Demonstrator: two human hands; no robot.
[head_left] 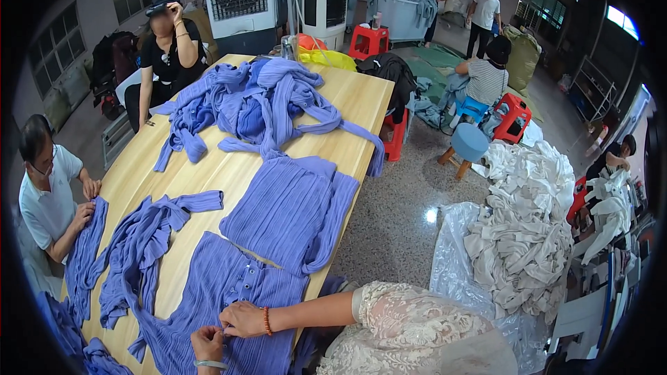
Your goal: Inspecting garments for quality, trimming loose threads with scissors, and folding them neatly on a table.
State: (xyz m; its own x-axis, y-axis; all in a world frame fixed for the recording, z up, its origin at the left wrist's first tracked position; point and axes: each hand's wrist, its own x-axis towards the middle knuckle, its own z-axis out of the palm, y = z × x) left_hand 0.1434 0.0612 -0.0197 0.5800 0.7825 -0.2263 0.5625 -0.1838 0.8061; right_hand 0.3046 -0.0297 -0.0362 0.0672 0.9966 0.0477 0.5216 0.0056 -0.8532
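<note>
A blue ribbed knit garment point(229, 292) with buttons lies flat on the wooden table point(208, 173) in front of me. My right hand point(242, 319), with an orange bead bracelet at the wrist, pinches the fabric near its lower middle. My left hand point(207, 344), wearing a pale wristband, pinches the same spot right beside it. A stack of folded blue garments point(288, 208) lies just beyond, toward the table's right edge.
A big heap of blue garments point(257, 101) covers the far half of the table. A person in white point(48, 201) handles blue cloth at the left; another in black point(170, 52) sits at the far left. White garments point(521, 229) are piled on the floor at the right.
</note>
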